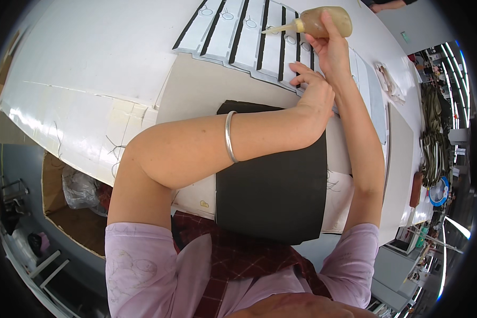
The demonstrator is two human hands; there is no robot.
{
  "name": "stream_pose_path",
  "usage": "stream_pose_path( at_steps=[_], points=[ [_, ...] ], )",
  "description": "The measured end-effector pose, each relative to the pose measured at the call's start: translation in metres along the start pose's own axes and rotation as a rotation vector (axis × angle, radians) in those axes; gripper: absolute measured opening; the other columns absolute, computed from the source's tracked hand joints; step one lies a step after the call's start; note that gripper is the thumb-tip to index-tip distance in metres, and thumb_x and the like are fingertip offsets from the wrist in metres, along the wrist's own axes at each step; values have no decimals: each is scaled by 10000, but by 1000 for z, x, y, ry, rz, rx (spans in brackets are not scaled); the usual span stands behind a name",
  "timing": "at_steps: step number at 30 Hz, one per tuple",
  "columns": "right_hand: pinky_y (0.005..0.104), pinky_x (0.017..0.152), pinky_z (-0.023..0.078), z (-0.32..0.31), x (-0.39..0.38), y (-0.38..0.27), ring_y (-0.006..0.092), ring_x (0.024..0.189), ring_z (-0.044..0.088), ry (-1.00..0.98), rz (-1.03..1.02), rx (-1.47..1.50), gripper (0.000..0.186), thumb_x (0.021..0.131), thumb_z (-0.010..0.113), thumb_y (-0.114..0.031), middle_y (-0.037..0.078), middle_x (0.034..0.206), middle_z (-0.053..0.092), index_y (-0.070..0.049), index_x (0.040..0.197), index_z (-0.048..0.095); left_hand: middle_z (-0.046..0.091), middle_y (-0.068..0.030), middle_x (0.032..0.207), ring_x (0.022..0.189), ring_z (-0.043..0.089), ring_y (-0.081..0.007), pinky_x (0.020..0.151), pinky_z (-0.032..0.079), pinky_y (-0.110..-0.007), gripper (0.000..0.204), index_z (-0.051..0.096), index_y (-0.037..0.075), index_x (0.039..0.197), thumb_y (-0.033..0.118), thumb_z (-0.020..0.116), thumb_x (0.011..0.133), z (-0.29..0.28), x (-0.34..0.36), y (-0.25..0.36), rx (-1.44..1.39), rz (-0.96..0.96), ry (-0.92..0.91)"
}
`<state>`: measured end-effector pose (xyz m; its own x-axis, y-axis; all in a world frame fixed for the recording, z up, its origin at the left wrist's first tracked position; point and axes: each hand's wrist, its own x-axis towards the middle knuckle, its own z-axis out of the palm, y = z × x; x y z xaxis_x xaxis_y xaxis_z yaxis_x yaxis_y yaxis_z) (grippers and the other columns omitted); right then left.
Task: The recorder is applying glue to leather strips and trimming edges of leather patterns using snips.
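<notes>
My right hand grips a squeeze bottle with a long thin nozzle and brownish contents. The bottle lies tilted in the air, its tip pointing left over a row of flat pale panels. These overlap like a fan, each with a black strip along one edge and a small ring-shaped mark. My left hand rests with fingers apart on the nearer edge of the panels, just below my right wrist. Beneath my left forearm, which wears a silver bangle, a black sheet hangs over the table's front edge.
The white table spreads left and far. A grey board lies under the panels. Another pale stack and a small cloth bundle lie at right. A cardboard box with plastic stands below, left. Another person's arm shows far right.
</notes>
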<state>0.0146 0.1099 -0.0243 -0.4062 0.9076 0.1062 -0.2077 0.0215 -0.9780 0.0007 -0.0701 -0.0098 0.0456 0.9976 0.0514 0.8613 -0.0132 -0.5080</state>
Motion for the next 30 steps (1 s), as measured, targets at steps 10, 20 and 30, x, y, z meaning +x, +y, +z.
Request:
stream_pose_path(
  at_steps=[10,20,30],
  points=[
    [285,773,633,15,17,-17,244,1067,643,-109,8,223,557,902,745,-341,158,1232,589,14,1269,523,612,-354,1230,1045,664,-453,625,534,-370,577,531,-16,1389,420,408,1032,-3,-5,-4,79,68,-48],
    [286,731,617,41,9,1,178,949,687,-63,-102,-47,454,907,745,-326,101,1100,674,8,1182,606,560,-377,1297,1093,633,-491,643,531,-370,524,618,-3,1302,315,589,886,-10,-11,-13,109,182,-113],
    [285,740,610,43,5,-7,152,961,680,-95,-156,-70,466,905,744,-346,84,1105,679,-2,1191,614,542,-383,1316,1114,621,-501,655,529,-373,605,603,-6,1320,353,638,835,-11,-9,-12,94,192,-135]
  ],
)
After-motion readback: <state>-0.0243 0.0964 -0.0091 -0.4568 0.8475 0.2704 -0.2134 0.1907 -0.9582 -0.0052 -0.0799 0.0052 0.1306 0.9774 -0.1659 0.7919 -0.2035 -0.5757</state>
